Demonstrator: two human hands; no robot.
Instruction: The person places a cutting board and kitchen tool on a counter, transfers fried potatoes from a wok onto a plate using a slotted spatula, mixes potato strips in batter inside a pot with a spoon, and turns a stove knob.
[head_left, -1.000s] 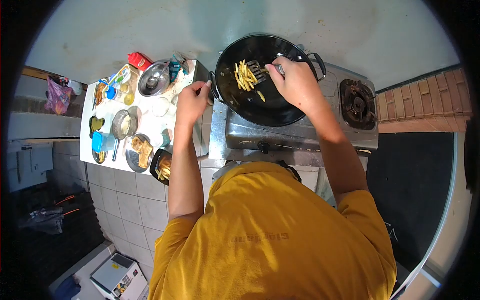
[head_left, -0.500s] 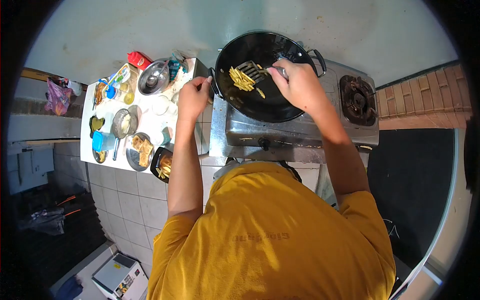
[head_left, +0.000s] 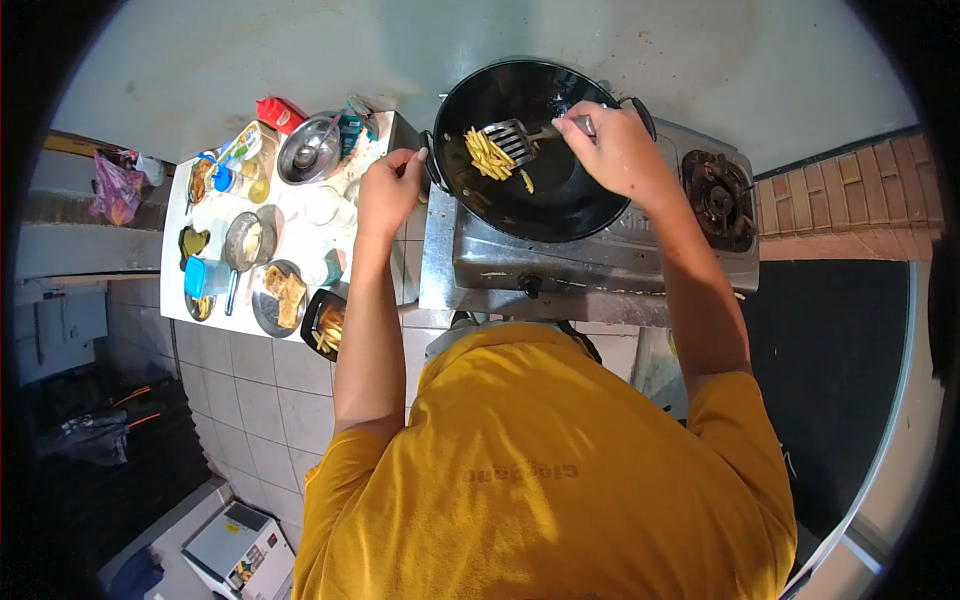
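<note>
A black wok [head_left: 540,215] rests on the left side of the gas stove. Pale yellow fries [head_left: 487,153] lie heaped in its left part, with one stray piece just below the pile. My right hand [head_left: 612,150] is closed round the handle of a slotted metal spatula [head_left: 512,142], whose blade touches the right edge of the fries. My left hand [head_left: 390,190] pinches the wok's left handle [head_left: 434,168] between thumb and fingers. The fingers cover part of that handle.
Left of the stove [head_left: 490,270] is a white table [head_left: 235,318] crowded with a metal bowl [head_left: 310,150], a small pan [head_left: 243,242], a plate of browned food [head_left: 282,296] and a black bowl of fries [head_left: 325,325]. A bare burner [head_left: 716,195] sits on the right.
The spatula blade has shifted slightly right and down, and my right hand has moved right and a little up. The fries sit a little further right. My left hand stays at the handle.
</note>
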